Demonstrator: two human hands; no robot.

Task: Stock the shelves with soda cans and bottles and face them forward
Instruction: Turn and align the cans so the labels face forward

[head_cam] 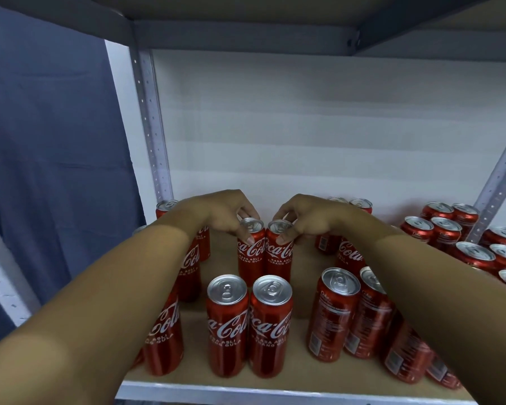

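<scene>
Two tall red cola cans stand side by side in the middle of the wooden shelf (298, 363), logos toward me. My left hand (225, 214) grips the top rim of the left can (250, 258) with thumb and fingers. My right hand (301, 217) grips the top of the right can (279, 258) the same way. In front of them stand two more cans (227, 325) (270, 325) with logos forward. Under my left forearm several cans (165, 337) stand in a column at the left.
At the right, cans (332, 314) (368, 317) stand with their labels turned sideways. Shorter cans (447, 232) are grouped at the far right past a grey upright post (497, 185). Another post (151, 124) stands at the left, and the upper shelf (246, 30) overhangs.
</scene>
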